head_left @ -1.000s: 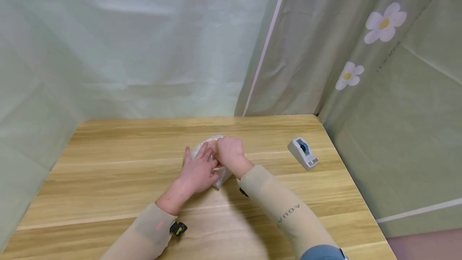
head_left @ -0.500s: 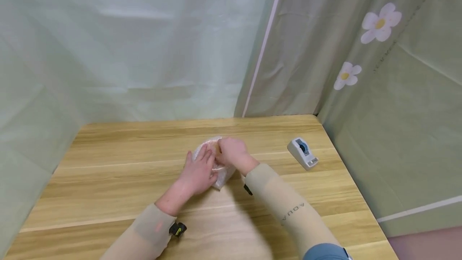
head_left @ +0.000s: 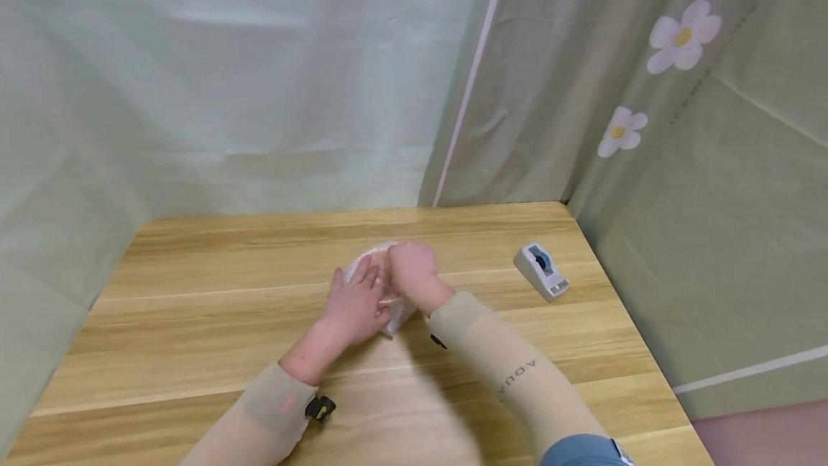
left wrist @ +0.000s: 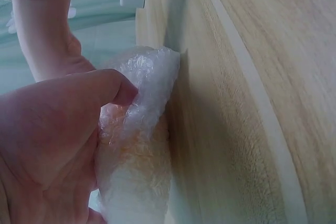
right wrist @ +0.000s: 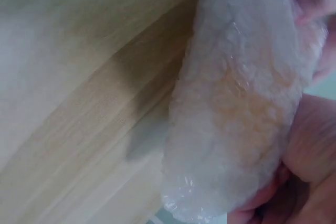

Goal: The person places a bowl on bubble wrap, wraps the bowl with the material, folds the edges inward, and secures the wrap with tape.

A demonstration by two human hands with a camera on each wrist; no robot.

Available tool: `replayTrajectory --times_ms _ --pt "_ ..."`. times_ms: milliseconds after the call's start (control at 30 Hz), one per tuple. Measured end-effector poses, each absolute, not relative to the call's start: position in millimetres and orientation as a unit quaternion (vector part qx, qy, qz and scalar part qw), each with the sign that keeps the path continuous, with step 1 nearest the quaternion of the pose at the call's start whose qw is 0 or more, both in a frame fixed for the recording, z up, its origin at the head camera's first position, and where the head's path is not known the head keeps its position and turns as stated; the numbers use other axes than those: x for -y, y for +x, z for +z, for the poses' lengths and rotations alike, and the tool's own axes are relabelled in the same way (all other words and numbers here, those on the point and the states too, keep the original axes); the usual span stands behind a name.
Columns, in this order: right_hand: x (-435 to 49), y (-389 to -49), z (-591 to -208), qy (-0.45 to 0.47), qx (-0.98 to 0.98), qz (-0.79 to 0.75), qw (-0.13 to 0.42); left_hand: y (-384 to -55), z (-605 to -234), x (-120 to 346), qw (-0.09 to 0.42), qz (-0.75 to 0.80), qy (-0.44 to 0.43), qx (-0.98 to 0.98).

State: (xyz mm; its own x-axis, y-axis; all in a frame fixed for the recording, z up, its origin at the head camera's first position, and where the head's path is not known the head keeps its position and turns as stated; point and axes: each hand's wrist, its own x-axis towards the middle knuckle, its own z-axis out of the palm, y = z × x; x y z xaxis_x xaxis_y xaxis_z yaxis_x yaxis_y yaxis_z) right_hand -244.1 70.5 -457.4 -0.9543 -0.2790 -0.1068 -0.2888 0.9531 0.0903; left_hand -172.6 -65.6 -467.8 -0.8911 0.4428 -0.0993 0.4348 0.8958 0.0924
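Observation:
A bundle in clear bubble wrap (head_left: 397, 318) lies on the wooden table, partly covered by both hands. Through the layers an orange-tan tint shows in both wrist views; what is inside cannot be made out. My left hand (head_left: 352, 308) rests on the bundle's left part with fingers spread, its thumb (left wrist: 118, 88) pressing the wrap's near side. On the right, my right hand (head_left: 414, 270) has its fingers curled at the wrap's upper edge and grips it there. Its fingertips are hidden in the head view. In the right wrist view the bubble wrap (right wrist: 231, 114) bulges beside the hand.
A white tape dispenser (head_left: 542, 272) with a blue roll stands on the table (head_left: 213, 329) to the right. Pale green curtains (head_left: 291, 92) hang behind and at both sides. Dark wrist cameras (head_left: 320, 408) sit on the sleeves.
My right hand shifts slightly right, then back left, along the wrap's upper edge. The left hand keeps nearly the same place on the bundle.

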Motion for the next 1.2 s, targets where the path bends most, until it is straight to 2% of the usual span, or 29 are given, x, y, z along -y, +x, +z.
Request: replayTrajectory --times_ms 167,433,767,900,1100,1200 --pt "-74 -246 -458 -0.166 -0.985 0.030 0.042 -173 -466 62 0.054 0.027 0.224 -0.973" --pt "-101 -251 -461 -0.189 -0.972 -0.107 0.088 -169 -466 57 0.055 0.016 0.228 -0.972" --pt "-89 -243 -454 -0.175 -0.982 -0.023 0.063 -166 -467 55 0.052 0.030 0.226 -0.972" --pt "-96 -248 -452 -0.203 -0.971 -0.095 0.079 -167 -467 59 0.047 0.034 0.228 -0.972" --pt "-114 -255 -442 -0.245 -0.936 -0.217 0.133 -169 -466 68 0.039 0.040 0.248 -0.967" --pt "-125 -257 -439 -0.237 -0.927 -0.260 0.130 -172 -466 73 0.029 0.071 0.262 -0.962"
